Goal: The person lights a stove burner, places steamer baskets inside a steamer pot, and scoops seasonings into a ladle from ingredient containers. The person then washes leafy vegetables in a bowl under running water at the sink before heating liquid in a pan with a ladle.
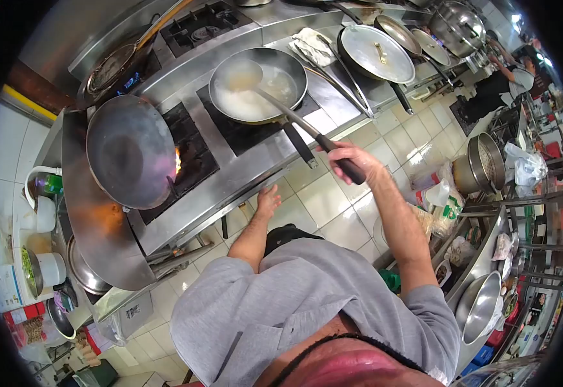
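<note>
My right hand [349,162] is wrapped round the black handle of a long ladle [288,111]. The ladle's round head hangs over a frying pan [296,74] holding whitish, cloudy liquid; I cannot tell whether it touches the liquid. Below my right hand's reach, the pan's black handle [299,145] points over the stove's front edge, with no hand on it. My left hand [268,201] is held near the stove front, fingers apart and nothing in it. To its left, a dark wok [130,151] stands tilted beside a burner flame [178,161].
A lidded pan [375,53] sits right of the frying pan, beside tongs [349,77] and a white cloth [312,46]. A blue flame [131,80] burns under the back-left pan. Steel bowls [478,306] stand on the right counter. Another person [510,80] is at the far right.
</note>
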{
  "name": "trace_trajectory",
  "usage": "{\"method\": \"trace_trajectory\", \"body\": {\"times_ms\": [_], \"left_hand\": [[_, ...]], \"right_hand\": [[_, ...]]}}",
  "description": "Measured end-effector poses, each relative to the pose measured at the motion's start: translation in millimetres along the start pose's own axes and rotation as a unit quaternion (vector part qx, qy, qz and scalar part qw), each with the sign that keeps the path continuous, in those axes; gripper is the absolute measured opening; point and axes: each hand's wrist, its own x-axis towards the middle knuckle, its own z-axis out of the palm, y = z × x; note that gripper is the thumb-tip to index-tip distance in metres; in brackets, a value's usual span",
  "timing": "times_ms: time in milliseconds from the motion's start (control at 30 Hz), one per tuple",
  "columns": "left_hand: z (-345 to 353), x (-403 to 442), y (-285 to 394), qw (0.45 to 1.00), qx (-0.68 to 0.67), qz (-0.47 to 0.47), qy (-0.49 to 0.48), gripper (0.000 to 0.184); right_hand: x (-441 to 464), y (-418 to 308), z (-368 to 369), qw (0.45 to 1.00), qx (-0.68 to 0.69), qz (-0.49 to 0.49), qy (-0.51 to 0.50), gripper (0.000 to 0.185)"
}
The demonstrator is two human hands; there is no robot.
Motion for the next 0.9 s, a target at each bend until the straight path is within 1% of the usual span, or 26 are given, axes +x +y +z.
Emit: {"method": "trace_trajectory", "body": {"times_ms": [33,67,100,133,167,200,233,267,300,333,367,433,467,500,567,600,633,700,733,800,833,900], "left_hand": [[-1.5,1.0,0.1,0.999,-0.033,0.027,-0.005,0.077],[-1.8,1.1,1.5,0.998,-0.058,0.038,-0.01,0.082],[-0.9,1.2,2.9,0.998,-0.056,0.037,-0.009,0.082],[0.5,4.1,4.9,0.992,-0.113,0.061,-0.009,0.07],[1.8,7.4,7.6,0.982,-0.169,0.084,-0.011,0.057],[-2.1,10.9,13.0,0.977,-0.173,0.103,-0.066,0.059],[-0.9,14.6,14.9,0.977,-0.172,0.102,-0.067,0.059],[1.2,18.6,15.8,0.971,-0.194,0.117,-0.072,0.05],[3.7,22.0,15.0,0.964,-0.218,0.134,-0.077,0.042],[14.1,7.8,22.5,0.961,-0.242,0.129,-0.045,0.032],[16.0,9.2,21.9,0.96,-0.245,0.128,-0.043,0.032],[21.2,12.5,25.1,0.928,-0.356,0.099,-0.042,0.027],[24.2,13.0,25.9,0.921,-0.378,0.087,-0.029,0.025],[25.8,12.4,25.7,0.922,-0.376,0.085,-0.028,0.025],[27.0,19.6,24.8,0.908,-0.39,0.145,-0.046,0.022],[28.2,22.6,24.1,0.898,-0.411,0.154,-0.03,0.017],[32.3,18.5,27.1,0.9,-0.406,0.153,-0.032,0.017],[39.1,9.4,30.9,0.91,-0.366,0.192,0.024,0.011],[40.4,10.5,30.1,0.912,-0.363,0.192,0.023,0.011],[44.9,15.0,32.2,0.921,-0.294,0.229,0.109,0.009],[44.4,25.8,30.2,0.922,-0.293,0.23,0.108,0.009],[39.0,56.3,20.0,0.899,-0.243,0.287,0.226,0.018]], "right_hand": [[-1.6,2.8,6.3,0.999,0.016,-0.025,-0.018,0.032],[-3.3,6.1,13.4,1.0,0.012,-0.025,0.01,0.031],[-5.7,10.2,19.3,0.999,0.008,-0.027,0.038,0.03],[-7.6,17.6,21.3,0.997,-0.055,-0.038,0.046,0.03],[-13.8,22.9,24.4,0.986,-0.138,-0.055,0.079,0.039],[-19.7,28.9,24.1,0.974,-0.187,-0.071,0.11,0.045],[-25.5,33.9,23.7,0.957,-0.238,-0.086,0.141,0.052],[-32.9,37.5,23.9,0.957,-0.24,-0.084,0.141,0.052],[-41.1,40.0,24.9,0.947,-0.258,-0.094,0.168,0.055],[-47.9,42.7,25.3,0.936,-0.276,-0.103,0.193,0.058],[-53.8,46.2,25.4,0.936,-0.278,-0.1,0.191,0.058],[-63.5,51.8,24.0,0.947,-0.236,-0.086,0.199,0.061],[-66.3,55.4,22.8,0.955,-0.205,-0.096,0.192,0.06],[-69.9,57.4,23.5,0.956,-0.202,-0.094,0.193,0.06],[-76.0,57.1,24.9,0.955,-0.196,-0.1,0.201,0.059],[-77.3,59.5,23.6,0.955,-0.191,-0.102,0.205,0.059],[-78.1,62.2,21.6,0.954,-0.189,-0.103,0.207,0.06],[-80.7,64.9,21.1,0.954,-0.183,-0.105,0.211,0.06],[-82.7,63.7,22.3,0.955,-0.178,-0.108,0.211,0.06],[-85.0,62.7,23.2,0.956,-0.172,-0.112,0.211,0.06],[-85.5,62.4,23.2,0.955,-0.177,-0.111,0.21,0.061],[-86.6,61.5,24.0,0.954,-0.182,-0.11,0.21,0.061]]}}
